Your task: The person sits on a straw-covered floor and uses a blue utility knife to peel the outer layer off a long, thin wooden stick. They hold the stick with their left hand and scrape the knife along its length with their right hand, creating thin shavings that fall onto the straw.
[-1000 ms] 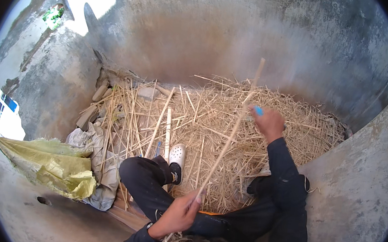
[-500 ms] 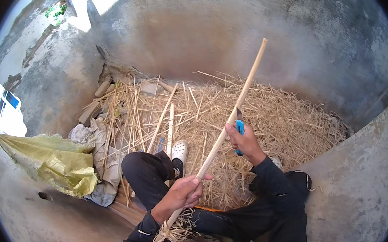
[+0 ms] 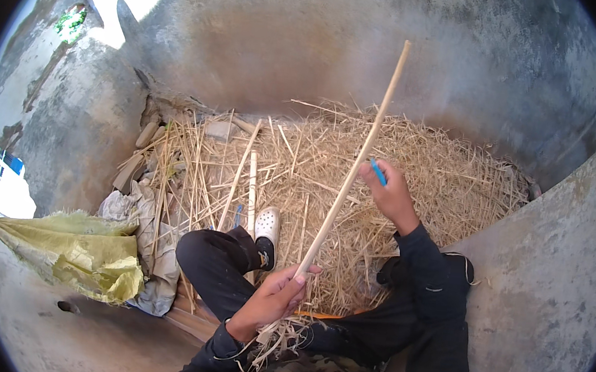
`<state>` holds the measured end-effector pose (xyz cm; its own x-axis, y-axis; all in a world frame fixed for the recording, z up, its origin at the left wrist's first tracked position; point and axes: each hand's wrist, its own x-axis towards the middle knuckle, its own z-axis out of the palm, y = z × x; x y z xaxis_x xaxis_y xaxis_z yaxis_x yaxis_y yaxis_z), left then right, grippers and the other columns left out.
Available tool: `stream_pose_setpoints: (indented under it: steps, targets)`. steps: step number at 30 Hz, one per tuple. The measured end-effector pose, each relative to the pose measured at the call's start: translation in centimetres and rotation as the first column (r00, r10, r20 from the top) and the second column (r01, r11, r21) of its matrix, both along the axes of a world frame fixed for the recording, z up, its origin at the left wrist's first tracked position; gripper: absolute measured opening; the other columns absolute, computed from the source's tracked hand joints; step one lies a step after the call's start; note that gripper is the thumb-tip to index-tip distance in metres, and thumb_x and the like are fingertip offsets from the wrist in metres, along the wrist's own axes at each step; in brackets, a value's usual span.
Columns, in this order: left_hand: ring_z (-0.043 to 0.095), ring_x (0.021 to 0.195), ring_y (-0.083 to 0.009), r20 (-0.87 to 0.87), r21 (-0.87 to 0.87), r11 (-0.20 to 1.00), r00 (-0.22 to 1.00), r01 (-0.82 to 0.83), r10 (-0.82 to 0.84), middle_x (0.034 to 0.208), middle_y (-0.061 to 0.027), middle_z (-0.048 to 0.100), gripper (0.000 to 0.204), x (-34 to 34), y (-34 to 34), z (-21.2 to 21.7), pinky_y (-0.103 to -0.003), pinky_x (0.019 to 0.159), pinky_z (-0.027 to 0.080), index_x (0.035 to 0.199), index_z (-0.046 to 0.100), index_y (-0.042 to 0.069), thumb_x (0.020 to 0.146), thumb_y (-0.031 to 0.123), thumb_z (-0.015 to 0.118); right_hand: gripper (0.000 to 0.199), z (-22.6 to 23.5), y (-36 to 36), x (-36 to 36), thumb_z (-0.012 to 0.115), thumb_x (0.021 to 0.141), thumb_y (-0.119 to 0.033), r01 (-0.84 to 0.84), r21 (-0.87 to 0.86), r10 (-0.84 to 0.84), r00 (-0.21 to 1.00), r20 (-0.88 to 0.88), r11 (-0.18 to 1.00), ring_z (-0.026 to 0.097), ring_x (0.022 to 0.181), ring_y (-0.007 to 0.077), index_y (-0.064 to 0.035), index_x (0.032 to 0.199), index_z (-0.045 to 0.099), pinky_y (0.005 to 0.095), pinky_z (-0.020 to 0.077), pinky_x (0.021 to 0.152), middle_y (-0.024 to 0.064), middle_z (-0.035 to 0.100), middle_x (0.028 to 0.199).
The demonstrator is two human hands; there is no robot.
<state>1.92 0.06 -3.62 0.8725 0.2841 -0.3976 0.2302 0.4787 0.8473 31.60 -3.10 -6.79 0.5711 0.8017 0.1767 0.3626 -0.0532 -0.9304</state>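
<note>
A long pale wooden stick (image 3: 357,166) slants up and away across the middle, its far tip in front of the wall. My left hand (image 3: 274,300) is closed round its lower part, above my lap. Beside the stick's middle, my right hand (image 3: 392,195) is closed on a blue-handled knife (image 3: 379,171). Its blade cannot be made out now, and I cannot tell whether it touches the wood. Thin curled shavings (image 3: 280,338) bunch at the stick's near end, below my left hand.
Straw-like shavings (image 3: 449,179) cover the floor. Several loose strips and two thicker sticks (image 3: 253,185) lie left of my shoe (image 3: 268,225). A yellow sack (image 3: 76,251) and pale cloth (image 3: 154,265) are at the left. Concrete walls (image 3: 289,49) enclose the space.
My right hand has moved slightly up and right, and the knife has turned so its blade no longer shows. The stick's far end has risen a little in view. My left hand keeps its grip.
</note>
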Motion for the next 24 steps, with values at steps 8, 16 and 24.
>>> stream_pose_setpoints:
  steps: [8,16,24]
  targets:
    - [0.040,0.063,-0.0054,-0.075,0.564,0.822,0.986,-0.083,0.151,0.068,0.0024,0.043,0.038,-0.1,1.0,0.6,-0.023,0.057,0.035,0.129,0.050,-0.002,0.102,0.024,0.043,0.066,0.1,-1.3,-7.4,0.050,0.083,-0.071,-0.098,-0.144,0.172,0.679,0.713,0.985,0.055,0.037,0.0272,-0.0101,0.058,0.058,0.0392,0.0428,0.039,0.0094,0.052,0.044]
    - [0.038,0.057,-0.0070,-0.123,0.724,0.689,0.982,-0.011,0.145,0.062,0.0003,0.040,0.036,-0.4,-0.1,1.6,-0.025,0.053,0.035,0.132,0.050,0.002,0.101,0.021,0.045,0.065,-0.3,-1.3,-7.9,0.052,0.082,-0.070,-0.153,-0.149,0.213,0.706,0.676,0.977,0.054,0.039,0.0273,-0.0115,0.054,0.056,0.0390,0.0411,0.040,0.0098,0.051,0.044]
    - [0.052,0.054,-0.0303,-0.125,0.835,0.550,0.974,0.000,0.190,0.062,-0.0199,0.051,0.036,-0.2,-0.4,2.8,-0.038,0.053,0.040,0.128,0.049,-0.004,0.097,0.014,0.048,0.068,-0.4,-1.2,-8.0,0.051,0.081,-0.073,-0.170,-0.003,0.122,0.695,0.708,0.985,0.053,0.039,0.0262,-0.0110,0.053,0.055,0.0384,0.0397,0.039,0.0077,0.049,0.044]
